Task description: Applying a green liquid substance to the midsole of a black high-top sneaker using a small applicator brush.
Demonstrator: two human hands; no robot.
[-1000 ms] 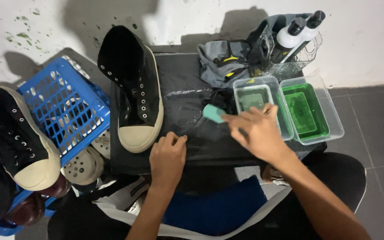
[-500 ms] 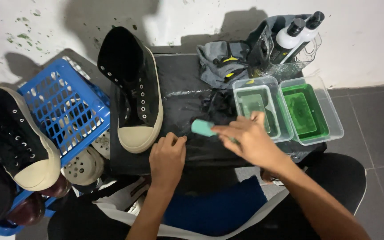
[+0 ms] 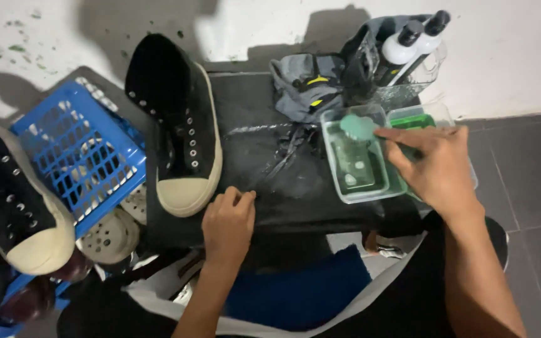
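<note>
My right hand [image 3: 436, 166] pinches a small teal brush [image 3: 358, 126] over the clear plastic tub of cloudy water [image 3: 353, 164], probably to wet it, while my left hand [image 3: 228, 224], fingers curled, presses the wet black mat [image 3: 264, 181] beside the black canvas sneaker [image 3: 180, 128].

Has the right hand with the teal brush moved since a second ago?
Yes. The right hand carried the teal brush off the black mat, rightward over the clear tub.
</note>
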